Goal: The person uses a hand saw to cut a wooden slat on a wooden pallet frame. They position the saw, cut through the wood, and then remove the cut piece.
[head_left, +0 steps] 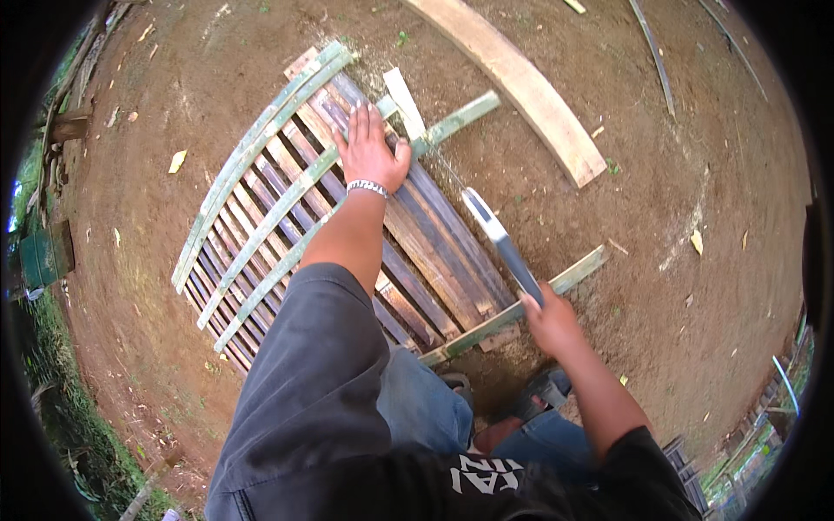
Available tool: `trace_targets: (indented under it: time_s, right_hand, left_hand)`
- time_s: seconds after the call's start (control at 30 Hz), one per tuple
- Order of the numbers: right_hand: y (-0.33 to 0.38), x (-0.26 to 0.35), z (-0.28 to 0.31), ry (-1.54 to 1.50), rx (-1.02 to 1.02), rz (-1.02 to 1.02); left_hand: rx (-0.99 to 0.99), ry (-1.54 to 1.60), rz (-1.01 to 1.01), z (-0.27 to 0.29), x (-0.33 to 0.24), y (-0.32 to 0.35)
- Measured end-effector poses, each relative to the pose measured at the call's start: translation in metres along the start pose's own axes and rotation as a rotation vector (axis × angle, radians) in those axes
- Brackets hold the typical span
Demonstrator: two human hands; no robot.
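Under the left hand (372, 149), dark-streaked slats (456, 252), greenish crosspieces (285, 198).

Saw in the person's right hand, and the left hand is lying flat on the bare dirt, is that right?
Not quite: the left hand's place is wrong. The head view shows it on the slatted panel. The saw is indeed in the right hand.
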State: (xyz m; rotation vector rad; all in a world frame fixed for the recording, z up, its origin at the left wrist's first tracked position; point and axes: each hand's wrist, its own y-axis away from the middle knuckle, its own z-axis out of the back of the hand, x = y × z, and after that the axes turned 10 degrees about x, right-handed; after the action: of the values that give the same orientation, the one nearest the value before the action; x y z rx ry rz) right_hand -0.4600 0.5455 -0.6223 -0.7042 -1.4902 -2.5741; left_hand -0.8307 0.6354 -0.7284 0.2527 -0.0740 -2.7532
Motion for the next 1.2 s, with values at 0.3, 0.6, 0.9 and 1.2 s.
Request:
trace_targets:
  time_s: [0.3, 0.6, 0.9, 1.2]
  right_hand:
    - [0.042, -0.047, -0.015, -0.022, 0.048, -0.051]
    - [0.073, -0.071, 0.034, -0.029, -0.198, 0.031]
    - [0.220, -0.114, 0.107, 0.130, -0.248, -0.190]
    - [0.171, -0.169, -0.023, -0.744, -0.364, -0.114]
  left_hand:
    - [0.038, 0.004, 0.015, -0.003, 0.005, 0.000]
    - [0.052, 0.004, -0.004, -0.001, -0.011, -0.006]
    - [0.064, -0.102, -0.012, 0.007, -0.010, 0.002]
    - [0.203, -0.100, -0.726, 0.001, -0.088, 0.071]
